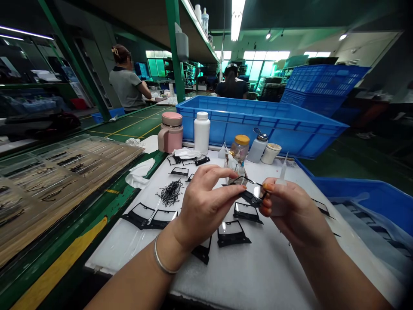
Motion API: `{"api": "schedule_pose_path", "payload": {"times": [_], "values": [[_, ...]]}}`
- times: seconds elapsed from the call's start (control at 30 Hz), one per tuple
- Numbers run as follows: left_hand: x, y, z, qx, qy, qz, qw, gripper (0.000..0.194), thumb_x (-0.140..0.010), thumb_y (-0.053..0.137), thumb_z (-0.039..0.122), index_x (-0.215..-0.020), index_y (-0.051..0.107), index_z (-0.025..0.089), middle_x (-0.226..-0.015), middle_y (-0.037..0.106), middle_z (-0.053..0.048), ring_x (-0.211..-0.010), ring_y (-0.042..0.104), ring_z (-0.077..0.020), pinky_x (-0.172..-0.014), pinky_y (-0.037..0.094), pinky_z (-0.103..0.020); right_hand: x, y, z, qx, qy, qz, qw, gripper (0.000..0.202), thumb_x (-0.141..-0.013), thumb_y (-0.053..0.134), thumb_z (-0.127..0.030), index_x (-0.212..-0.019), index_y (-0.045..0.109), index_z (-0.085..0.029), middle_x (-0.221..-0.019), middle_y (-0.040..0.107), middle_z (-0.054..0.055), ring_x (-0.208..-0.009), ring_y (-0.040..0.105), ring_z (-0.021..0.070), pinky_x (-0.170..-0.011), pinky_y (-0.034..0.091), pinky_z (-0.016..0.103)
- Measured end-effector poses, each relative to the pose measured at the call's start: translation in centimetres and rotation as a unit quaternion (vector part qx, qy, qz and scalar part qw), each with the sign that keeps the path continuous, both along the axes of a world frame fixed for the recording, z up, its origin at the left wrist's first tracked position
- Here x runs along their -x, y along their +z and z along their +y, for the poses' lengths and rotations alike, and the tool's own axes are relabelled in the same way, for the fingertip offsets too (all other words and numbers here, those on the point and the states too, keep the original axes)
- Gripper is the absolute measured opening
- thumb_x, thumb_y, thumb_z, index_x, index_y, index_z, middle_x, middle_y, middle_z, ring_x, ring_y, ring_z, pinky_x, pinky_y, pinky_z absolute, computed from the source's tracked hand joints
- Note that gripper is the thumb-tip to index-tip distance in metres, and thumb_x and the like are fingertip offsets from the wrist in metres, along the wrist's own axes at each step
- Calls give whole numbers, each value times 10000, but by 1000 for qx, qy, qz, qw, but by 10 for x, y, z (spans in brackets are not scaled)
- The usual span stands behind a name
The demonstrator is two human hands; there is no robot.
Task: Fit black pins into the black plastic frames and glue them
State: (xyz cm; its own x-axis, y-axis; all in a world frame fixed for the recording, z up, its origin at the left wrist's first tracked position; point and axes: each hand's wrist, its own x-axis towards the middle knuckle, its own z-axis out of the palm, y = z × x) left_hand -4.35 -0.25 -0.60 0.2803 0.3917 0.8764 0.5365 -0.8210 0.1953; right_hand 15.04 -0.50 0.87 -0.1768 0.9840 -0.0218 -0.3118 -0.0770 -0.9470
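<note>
Above the white work surface, my left hand (206, 198) pinches the left side of a small black plastic frame (251, 198). My right hand (290, 206) has thumb and fingertips on the frame's right end. A translucent squeeze bottle with a thin pointed nozzle (284, 167) also sits in my right hand, its body partly hidden by the fingers. Orange-brown stains mark the right fingertips. More black frames lie below, among them one frame (232, 234) between my forearms and a joined pair (150, 215) at left. Left of my left hand is a pile of short black wire-like pieces (171, 192).
A pink mug (171, 131), white bottle (201, 133), yellow-lidded jar (241, 146), metal-topped bottle (258, 147) and thread-like spool (271, 153) stand at the back, before a blue crate (258, 120). Another blue bin (380, 193) is at right, a compartment tray (64, 172) at left. Two people work beyond.
</note>
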Motion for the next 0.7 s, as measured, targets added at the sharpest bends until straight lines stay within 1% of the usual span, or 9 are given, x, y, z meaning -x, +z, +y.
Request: {"api": "schedule_pose_path", "payload": {"times": [0.07,0.23,0.4,0.5,0.6,0.7], "values": [[0,0,-1,-8,-1,-6,1000,195,-826,649,109,-974,705,223,-1067,669,-63,-1009,559,-195,-892,481,-388,0,0,0,2,7,6,1000,241,-716,725,-322,-590,598,-160,-522,535,-4,-471,479,92,-455,390,196],[1,0,-2,-12,-9,-12,1000,195,-833,634,105,-974,698,224,-1027,683,-58,-965,572,-183,-859,484,-368,1,1,0,4,17,11,1000,237,-735,712,-311,-597,593,-160,-519,538,-5,-470,487,92,-462,386,193],[-1,3,-2,4,-22,-14,1000,191,-826,625,83,-965,697,193,-976,695,-61,-915,586,-177,-846,490,-357,1,1,-1,1,20,3,1000,245,-738,714,-320,-601,590,-160,-525,540,-6,-480,495,97,-473,388,200],[-2,3,-3,23,-26,-16,999,192,-847,590,91,-980,690,186,-947,699,-63,-893,602,-172,-818,502,-339,2,1,-1,0,24,-11,1000,244,-741,715,-329,-610,595,-162,-530,545,-3,-491,500,106,-484,398,212],[-1,2,-3,35,-31,-20,999,224,-860,562,93,-1025,680,190,-962,697,-67,-888,614,-167,-806,511,-327,2,2,-2,0,25,-27,999,232,-743,719,-332,-631,603,-165,-529,554,-1,-492,500,109,-487,397,215],[0,1,-2,31,-42,-22,998,241,-860,566,85,-1034,686,202,-1003,697,-67,-928,620,-168,-829,512,-331,2,2,-3,-5,27,-34,999,226,-743,721,-324,-633,602,-167,-529,559,-3,-489,500,107,-489,398,214]]}}
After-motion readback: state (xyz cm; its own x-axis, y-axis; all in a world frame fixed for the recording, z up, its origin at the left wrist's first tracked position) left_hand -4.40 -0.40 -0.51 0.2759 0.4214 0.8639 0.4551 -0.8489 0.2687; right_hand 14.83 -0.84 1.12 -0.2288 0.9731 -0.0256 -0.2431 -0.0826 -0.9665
